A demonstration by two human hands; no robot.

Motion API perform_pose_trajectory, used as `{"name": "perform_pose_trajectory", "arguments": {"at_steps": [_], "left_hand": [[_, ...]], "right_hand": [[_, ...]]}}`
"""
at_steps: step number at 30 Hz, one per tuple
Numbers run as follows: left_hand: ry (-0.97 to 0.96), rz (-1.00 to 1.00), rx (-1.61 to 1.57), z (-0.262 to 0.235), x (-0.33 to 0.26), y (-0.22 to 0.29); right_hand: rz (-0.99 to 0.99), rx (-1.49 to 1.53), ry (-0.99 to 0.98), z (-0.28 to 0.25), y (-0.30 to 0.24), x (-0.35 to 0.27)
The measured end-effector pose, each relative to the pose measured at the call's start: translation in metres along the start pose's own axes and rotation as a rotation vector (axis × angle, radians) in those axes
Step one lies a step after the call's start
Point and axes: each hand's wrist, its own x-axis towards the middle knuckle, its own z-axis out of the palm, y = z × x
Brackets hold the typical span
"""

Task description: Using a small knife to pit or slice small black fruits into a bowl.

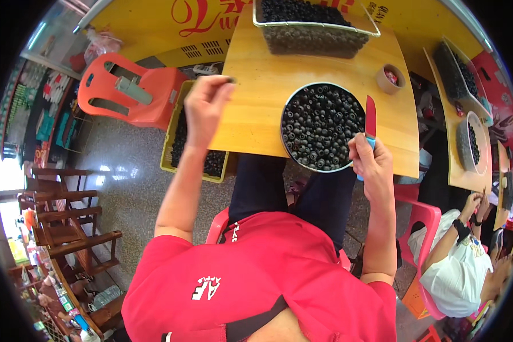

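Note:
My left hand (204, 108) is raised over the table's left edge. Its thumb and fingers pinch a small dark round piece (231, 80). In my right hand (373, 166) is a paring knife (370, 114) with a red blade pointing up and a blue handle, held beside a round bowl (283, 132). Many small black round pieces (324, 125), several with pale ring marks, fill this bowl; their kind I cannot make out. The bowl sits at the front edge of the wooden table (245, 114), above my knees.
A clear bin (316, 43) of dark pieces stands at the table's back, a small cup (389, 78) at the right. Below my left hand is a yellow crate (166, 157). An orange chair (159, 97) stands left. Another person (453, 268) works at a table on the right.

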Motion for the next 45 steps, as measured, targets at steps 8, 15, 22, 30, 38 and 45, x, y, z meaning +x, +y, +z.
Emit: {"name": "perform_pose_trajectory", "arguments": {"at_steps": [8, 15, 22, 30, 38, 45], "left_hand": [[-0.067, 0.190, 0.438, -0.024, 0.011, -0.032], [-0.865, 0.496, 0.104, 0.063, -0.020, 0.042], [-1.158, 0.619, 0.414, 0.096, -0.023, 0.041], [-0.914, -0.281, -0.343, 0.097, -0.028, 0.042], [-0.724, -0.287, -0.579, 0.105, -0.046, 0.050], [-0.639, -0.358, -0.565, 0.107, -0.052, 0.058]], "right_hand": [[-0.034, -0.059, 0.057, -0.018, 0.016, 0.007], [-0.040, -0.094, 0.024, -0.015, 0.014, 0.005], [-0.065, -0.117, 0.036, -0.014, 0.012, -0.004], [-0.125, -0.090, 0.007, 0.004, 0.014, 0.001], [-0.090, 0.116, -0.018, 0.020, 0.003, 0.006], [-0.145, 0.084, -0.013, 0.019, 0.001, 0.005]]}}
